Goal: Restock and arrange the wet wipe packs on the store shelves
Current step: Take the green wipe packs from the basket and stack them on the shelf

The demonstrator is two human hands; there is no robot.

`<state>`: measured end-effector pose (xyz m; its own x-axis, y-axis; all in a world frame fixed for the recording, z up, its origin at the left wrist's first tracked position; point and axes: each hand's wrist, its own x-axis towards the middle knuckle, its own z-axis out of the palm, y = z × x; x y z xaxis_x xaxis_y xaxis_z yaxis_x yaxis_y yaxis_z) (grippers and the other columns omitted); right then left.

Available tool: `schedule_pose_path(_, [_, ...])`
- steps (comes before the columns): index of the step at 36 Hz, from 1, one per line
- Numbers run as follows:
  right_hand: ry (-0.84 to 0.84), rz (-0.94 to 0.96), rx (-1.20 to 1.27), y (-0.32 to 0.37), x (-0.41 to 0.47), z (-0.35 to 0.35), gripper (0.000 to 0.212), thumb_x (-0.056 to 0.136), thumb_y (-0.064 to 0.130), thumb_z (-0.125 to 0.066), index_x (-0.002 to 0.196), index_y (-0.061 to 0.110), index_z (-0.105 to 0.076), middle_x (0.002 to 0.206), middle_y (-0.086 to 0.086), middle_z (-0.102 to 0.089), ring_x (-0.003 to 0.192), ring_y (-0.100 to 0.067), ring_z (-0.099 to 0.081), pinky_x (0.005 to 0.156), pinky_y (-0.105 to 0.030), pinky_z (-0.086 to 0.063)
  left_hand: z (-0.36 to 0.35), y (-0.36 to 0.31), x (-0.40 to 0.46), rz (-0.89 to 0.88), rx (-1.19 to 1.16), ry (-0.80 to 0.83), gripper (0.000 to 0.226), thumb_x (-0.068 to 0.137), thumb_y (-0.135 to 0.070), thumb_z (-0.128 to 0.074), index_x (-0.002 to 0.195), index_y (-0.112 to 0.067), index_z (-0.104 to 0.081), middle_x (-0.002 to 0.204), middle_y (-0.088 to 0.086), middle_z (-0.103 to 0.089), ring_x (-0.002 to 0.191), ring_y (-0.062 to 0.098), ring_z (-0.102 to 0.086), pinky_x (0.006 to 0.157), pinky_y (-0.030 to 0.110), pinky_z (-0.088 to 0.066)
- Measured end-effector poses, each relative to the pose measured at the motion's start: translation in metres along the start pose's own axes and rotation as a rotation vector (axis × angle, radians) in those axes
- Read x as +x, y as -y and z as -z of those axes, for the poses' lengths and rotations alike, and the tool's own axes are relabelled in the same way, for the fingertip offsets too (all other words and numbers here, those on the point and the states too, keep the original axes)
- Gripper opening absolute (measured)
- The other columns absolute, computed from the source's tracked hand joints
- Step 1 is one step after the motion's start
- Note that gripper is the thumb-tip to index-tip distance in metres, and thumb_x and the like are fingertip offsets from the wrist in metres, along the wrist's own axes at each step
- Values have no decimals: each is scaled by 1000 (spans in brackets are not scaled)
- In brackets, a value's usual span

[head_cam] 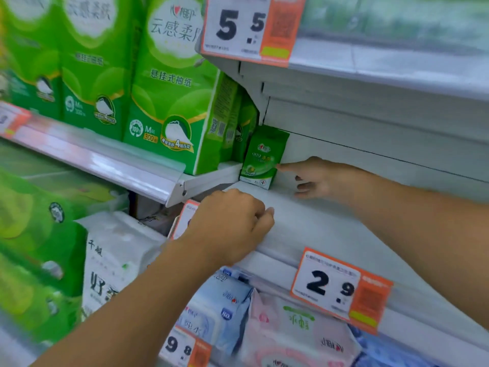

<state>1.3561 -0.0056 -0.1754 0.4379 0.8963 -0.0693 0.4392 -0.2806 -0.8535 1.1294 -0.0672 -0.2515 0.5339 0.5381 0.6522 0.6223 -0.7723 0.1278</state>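
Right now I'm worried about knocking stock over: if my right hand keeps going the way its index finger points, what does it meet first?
The right hand points left at the small green wipe pack; its fingertip already looks about touching it.

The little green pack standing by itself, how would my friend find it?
Find the white shelf with the 2.9 price tag. At its back left corner stands the little green pack, touched by the right hand. It is far smaller than the tall green tissue packs beside it.

We see big green tissue packs standing in a row on the left shelf. A white and orange price tag up top says 5.5. Another tag lower down says 2.9, and a small one at the bottom says 9.8.
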Motion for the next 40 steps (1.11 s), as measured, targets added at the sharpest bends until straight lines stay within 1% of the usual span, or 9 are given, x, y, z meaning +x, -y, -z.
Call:
schedule_pose_path(3, [-58,226,-451,-7,-67,18,72,86,45,-73,140,3,-49,145,-12,-50,129,-29,-50,105,-38,-47,8,-15,-12,-102,-124,-190,38,93,-44,-42,93,-20,-70,90,1,-71,86,27,-64,74,36,-48])
schedule_pose_path(6, [-221,646,-690,-33,-167,36,48,87,40,-72,123,9,-66,125,-9,-66,113,-23,-60,99,-30,-45,21,-47,-36,-216,-150,-341,25,93,-30,-53,83,-12,-68,77,5,-68,75,31,-63,69,43,-49])
schedule_pose_path(11, [-270,1006,-443,-132,-341,42,16,93,18,-57,87,8,-68,76,-2,-64,68,-11,-58,68,-23,-49,22,-136,-102,-352,-184,112,28,89,-38,-54,74,-16,-64,64,4,-61,67,34,-60,58,36,-45])
schedule_pose_path(17, [501,480,-945,-305,-441,42,38,83,41,-73,110,15,-67,100,-4,-71,89,-21,-65,80,-34,-50,-18,-221,-223,-538,82,1314,51,89,-55,-61,121,-15,-65,111,8,-69,104,28,-62,76,26,-42])
schedule_pose_path(21, [849,153,-1052,-345,-479,22,72,74,51,-80,134,20,-55,132,-4,-61,117,-24,-58,94,-29,-47,-20,-229,-294,-454,106,1369,72,83,-63,-64,136,-17,-50,125,10,-62,112,31,-59,81,31,-45])
schedule_pose_path(28, [439,-28,-888,-398,-501,-36,99,70,72,-68,140,12,-32,136,-16,-44,122,-36,-51,95,-45,-49,-30,-234,-348,-118,-106,1623,90,81,-49,-75,152,-21,-29,150,7,-41,131,28,-46,106,39,-41])
schedule_pose_path(32, [448,-251,-519,-402,-476,-23,93,77,74,-63,146,19,-35,147,-9,-46,125,-30,-51,97,-36,-45,-41,-227,-353,197,-365,1543,72,89,-53,-64,148,-20,-38,141,2,-52,116,21,-57,94,32,-50])
schedule_pose_path(35, [533,-470,-561,-413,-460,10,105,73,69,-72,152,13,-32,157,-9,-35,138,-29,-41,107,-39,-40,-53,-233,-346,567,-570,1317,50,95,-49,-56,131,-15,-54,121,7,-65,103,20,-65,85,34,-58])
schedule_pose_path(40, [536,-726,-408,-435,-463,29,122,53,61,-89,152,17,-32,158,-8,-33,142,-33,-36,111,-51,-37,-75,-271,-333,899,-693,1325,75,89,-63,-55,138,-7,-49,130,14,-60,105,24,-64,85,33,-57])
